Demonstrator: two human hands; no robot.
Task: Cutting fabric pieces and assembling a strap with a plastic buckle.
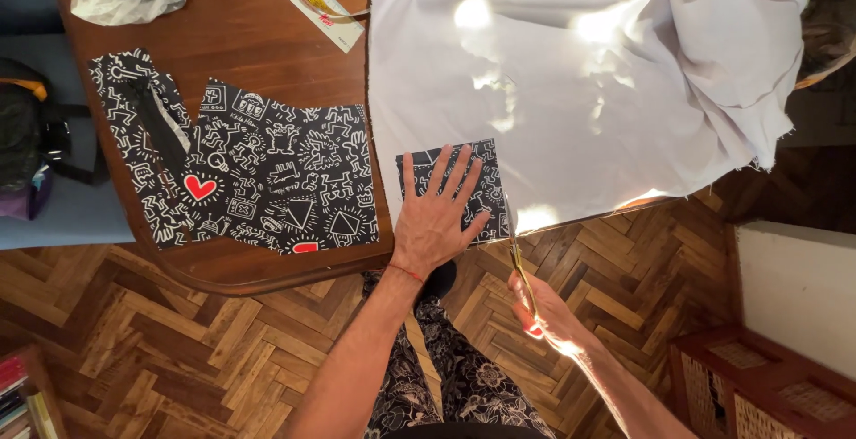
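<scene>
Left hand [434,218] lies flat, fingers spread, palm down, pressing a small printed square [481,182] onto the white cloth [571,73]; no grip here, hand open. Forearm comes up straight from the bottom edge, thin red band at the wrist.

Right hand [546,310] sits lower, off the bench [259,42] edge, grip closed around the handles of the scissors [519,261]. Blades point up, tips at the square's right edge (cannot tell whether the blades are apart).

The square is black fabric with white doodle line art, lying at the near edge of the cloth. The cloth is plain, matte, creased, frayed on the right edge, with sun patches. Matching printed pieces [267,176] lie flat to the left on the dark glossy wooden bench, red hearts in the print. The floor [134,350] is herringbone wood.
</scene>
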